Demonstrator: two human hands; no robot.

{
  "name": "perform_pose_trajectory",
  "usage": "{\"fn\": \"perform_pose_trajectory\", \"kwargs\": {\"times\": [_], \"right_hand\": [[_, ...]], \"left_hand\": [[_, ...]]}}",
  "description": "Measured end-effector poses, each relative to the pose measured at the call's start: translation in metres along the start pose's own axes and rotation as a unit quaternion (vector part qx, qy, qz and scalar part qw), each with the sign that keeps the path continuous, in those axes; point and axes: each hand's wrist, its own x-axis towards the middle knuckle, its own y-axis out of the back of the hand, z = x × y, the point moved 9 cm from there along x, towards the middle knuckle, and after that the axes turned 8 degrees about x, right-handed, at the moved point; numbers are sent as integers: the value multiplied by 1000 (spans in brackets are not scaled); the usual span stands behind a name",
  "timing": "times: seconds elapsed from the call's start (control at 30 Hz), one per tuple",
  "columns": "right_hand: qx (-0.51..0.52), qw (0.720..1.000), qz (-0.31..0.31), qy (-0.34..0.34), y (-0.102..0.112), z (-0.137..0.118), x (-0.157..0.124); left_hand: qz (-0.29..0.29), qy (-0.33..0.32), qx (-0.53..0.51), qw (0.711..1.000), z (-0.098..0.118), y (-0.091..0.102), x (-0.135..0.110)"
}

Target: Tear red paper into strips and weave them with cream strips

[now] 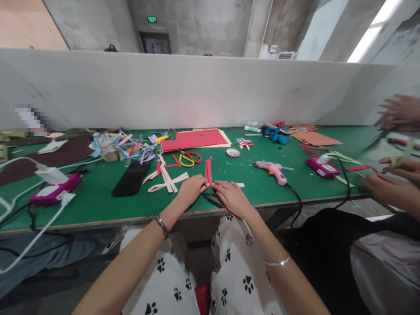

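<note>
Near the front edge of the green table, my left hand [194,189] and my right hand [231,196] meet at a red paper strip [208,171]. The fingers of both hands are closed on its near end, and its far end points away from me. A thin red length trails under my right hand toward the table edge. Cream paper strips [169,179] lie crossed left of my left hand. Beyond them rest yellow-and-red-handled scissors [189,159]. A pink glue gun [272,169] lies to the right of my right hand.
A black phone [131,178] and a pile of coloured strips [111,144] lie left. Red paper sheets [197,141] lie at the back, near a small round tin [232,152]. Purple power strips [55,189] stand at both sides. Other people's hands [390,183] work at far right.
</note>
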Motion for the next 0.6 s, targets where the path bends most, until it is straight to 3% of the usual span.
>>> {"fn": "perform_pose_trajectory", "kwargs": {"times": [0.6], "right_hand": [[11,1000,14,1,2,0,-1]], "left_hand": [[7,36,14,999,0,0,2]]}}
